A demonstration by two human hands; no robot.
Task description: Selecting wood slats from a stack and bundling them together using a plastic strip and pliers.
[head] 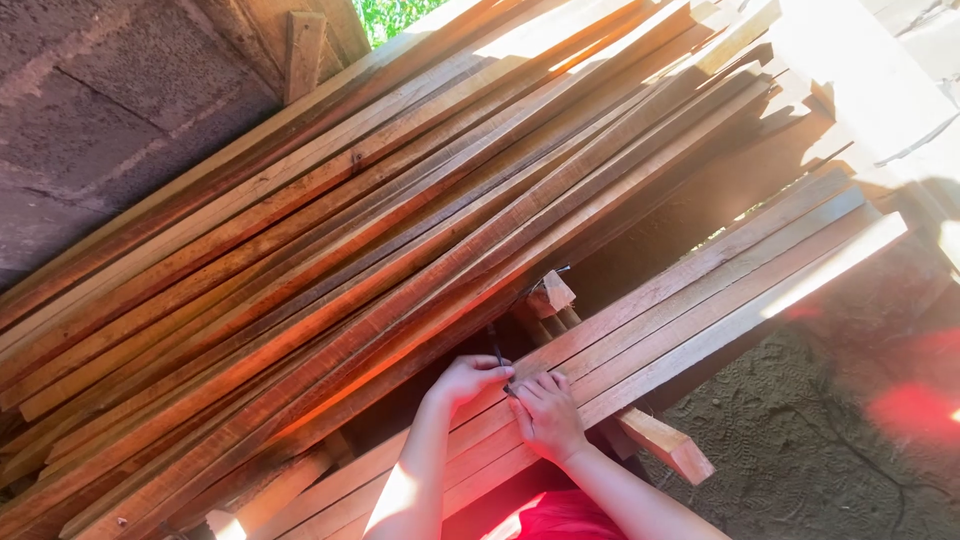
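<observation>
Both my hands rest on a row of pale wooden planks laid side by side. My left hand pinches a thin dark stick, like a pencil or a nail, that stands slanted on a plank. My right hand lies on the planks right beside it, fingers bent and touching the stick's lower end. Whether the right hand also grips the stick is hidden by the fingers. My red garment shows at the bottom.
A big slanted stack of long reddish boards fills the left and middle. A small wood block sits beyond my hands. A cross batten pokes out under the planks. Block wall at top left, dirt ground at right.
</observation>
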